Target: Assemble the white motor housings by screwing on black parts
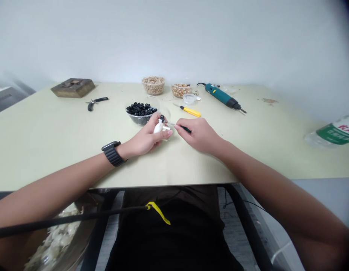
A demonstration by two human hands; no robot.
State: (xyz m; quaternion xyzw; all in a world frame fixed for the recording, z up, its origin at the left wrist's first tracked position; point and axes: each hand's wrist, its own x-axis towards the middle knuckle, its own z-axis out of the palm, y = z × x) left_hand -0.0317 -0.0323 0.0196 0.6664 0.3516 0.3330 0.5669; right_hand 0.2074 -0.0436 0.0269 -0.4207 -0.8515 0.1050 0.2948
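Observation:
My left hand (147,138) is closed around a small white plastic part (158,127), with a small black piece (162,118) at its top. My right hand (197,134) grips a thin tool with a dark handle (186,129) and a slim metal shaft, like a small screwdriver. Its shaft points left, and the tip meets or nearly meets the black piece; contact is too small to tell. Just behind my left hand stands a clear bowl (141,119) of small black pieces. A yellow-handled tool (192,111) with a thin blade lies beyond my right hand.
Toward the wall are two tubs, one of pale pieces (153,86) and one of amber pieces (181,90), a small clear cup (189,98) and a green power tool (222,96). Pliers (93,102) and a dark block (73,89) lie left, a bottle (334,131) right.

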